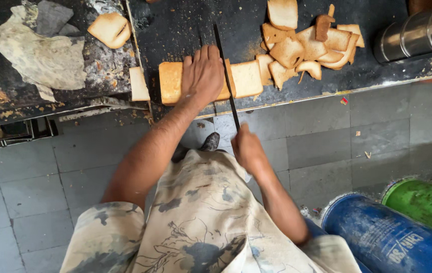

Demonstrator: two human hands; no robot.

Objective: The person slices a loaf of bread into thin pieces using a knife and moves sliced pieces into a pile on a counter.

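while the bread loaf (175,81) lies lengthwise left to right under it, the left hand (203,76) presses flat, fingers spread; the right hand (246,149), nearer the body, grips a long knife (226,76) pointing away, its blade crossing the loaf.

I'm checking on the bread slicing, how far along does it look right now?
Done: a pile of cut slices lies at the right of the dark counter. In hand: the left hand presses on the loaf while the right hand holds a long knife across it, one cut piece just beyond the blade. Left: the uncut length under and left of the left hand.
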